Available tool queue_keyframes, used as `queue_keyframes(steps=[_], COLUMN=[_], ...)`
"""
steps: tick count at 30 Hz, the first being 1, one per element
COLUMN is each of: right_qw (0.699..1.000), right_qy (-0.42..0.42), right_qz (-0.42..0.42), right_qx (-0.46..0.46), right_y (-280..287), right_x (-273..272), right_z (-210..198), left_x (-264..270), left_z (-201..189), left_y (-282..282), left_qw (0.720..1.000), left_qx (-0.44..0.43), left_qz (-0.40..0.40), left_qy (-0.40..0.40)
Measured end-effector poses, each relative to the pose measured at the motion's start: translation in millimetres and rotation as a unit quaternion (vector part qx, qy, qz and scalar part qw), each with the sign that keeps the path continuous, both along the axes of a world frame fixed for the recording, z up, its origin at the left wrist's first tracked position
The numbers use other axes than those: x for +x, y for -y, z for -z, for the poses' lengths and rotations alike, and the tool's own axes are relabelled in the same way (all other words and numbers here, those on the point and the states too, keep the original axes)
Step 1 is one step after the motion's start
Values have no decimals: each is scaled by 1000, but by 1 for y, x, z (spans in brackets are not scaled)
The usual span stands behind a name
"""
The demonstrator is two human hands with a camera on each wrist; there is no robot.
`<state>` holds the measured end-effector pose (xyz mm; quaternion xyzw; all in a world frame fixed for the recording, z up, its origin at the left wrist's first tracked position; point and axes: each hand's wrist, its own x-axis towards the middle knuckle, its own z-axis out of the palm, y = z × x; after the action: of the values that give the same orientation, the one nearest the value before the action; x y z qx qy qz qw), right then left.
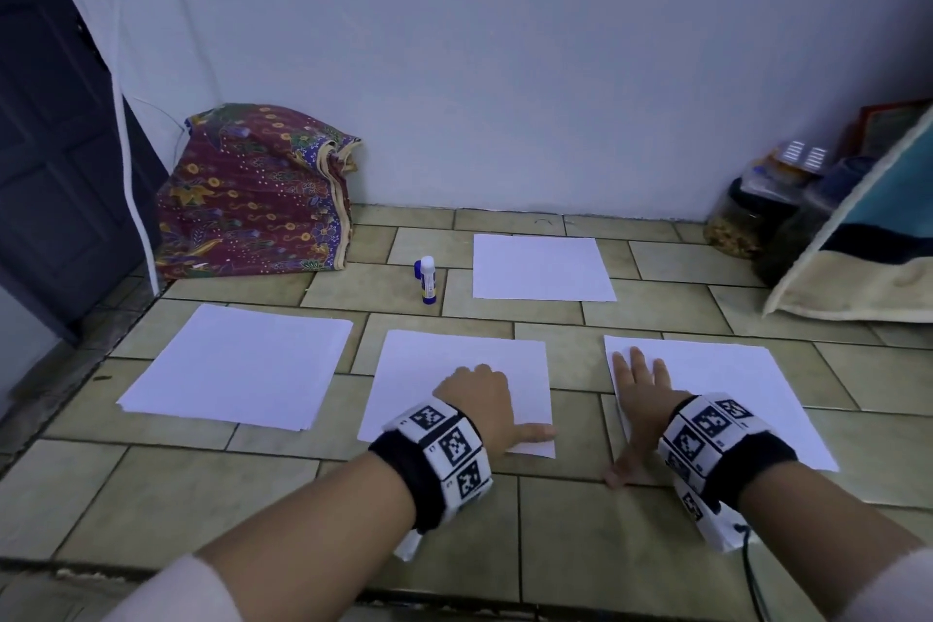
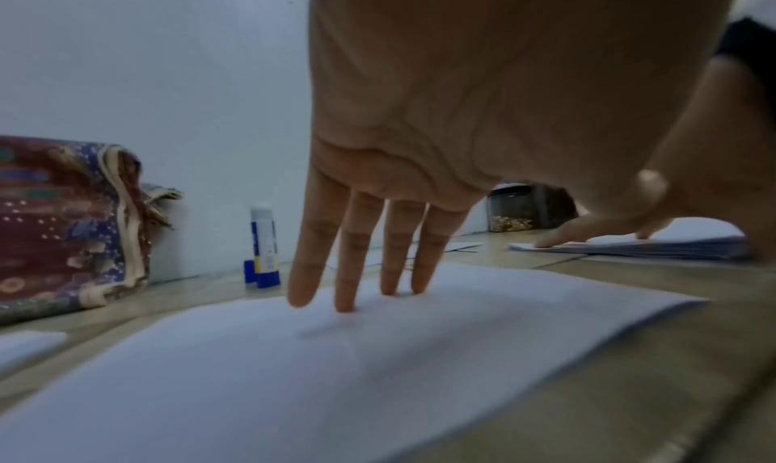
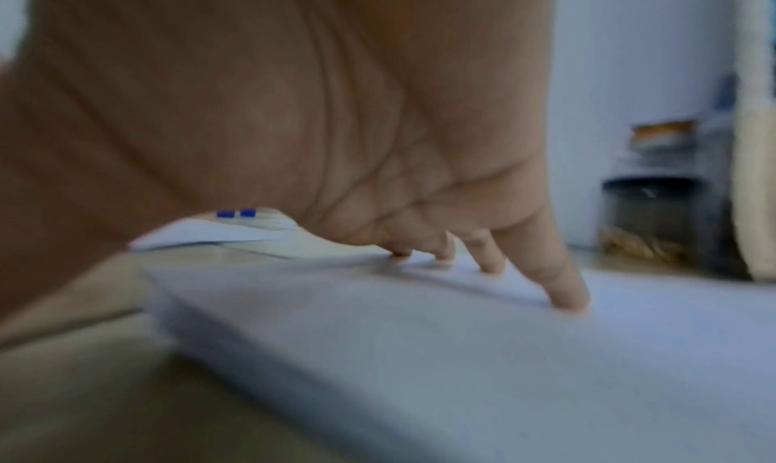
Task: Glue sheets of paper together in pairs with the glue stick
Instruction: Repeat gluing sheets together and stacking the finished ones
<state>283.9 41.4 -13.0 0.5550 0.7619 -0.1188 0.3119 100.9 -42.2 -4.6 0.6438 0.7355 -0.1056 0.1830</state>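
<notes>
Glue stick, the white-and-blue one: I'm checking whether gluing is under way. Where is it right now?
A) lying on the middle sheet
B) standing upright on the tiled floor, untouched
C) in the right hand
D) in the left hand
B: the white-and-blue glue stick stands upright on the tiled floor, its blue cap beside it, while the left hand and right hand rest on separate white paper sheets.
</notes>
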Motion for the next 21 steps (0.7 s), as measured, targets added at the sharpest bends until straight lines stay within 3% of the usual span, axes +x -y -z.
queue_keyframes(steps=[6, 10, 12, 16, 21], right_qw=[998, 995, 986, 953, 933], right_qy=[-42, -54, -122, -291, -357], right_qz=[-29, -46, -65, -65, -37], right_qx=[47, 77, 98, 50, 28], right_y=[-14, -23, -25, -34, -66], right_x=[-2, -22, -47, -114, -181], right_z=[-19, -43, -58, -70, -48], left_x=[-45, -57, -60, -68, -69], left_z=[-2, -1, -1, -3, 1], left_y=[-10, -10, -10, -14, -17], left_qw=[991, 989, 990, 985, 980], left_qx=[-70, -75, -92, -129, -159], left_qz=[117, 130, 103, 112, 119], left_qy=[16, -14, 3, 24, 5])
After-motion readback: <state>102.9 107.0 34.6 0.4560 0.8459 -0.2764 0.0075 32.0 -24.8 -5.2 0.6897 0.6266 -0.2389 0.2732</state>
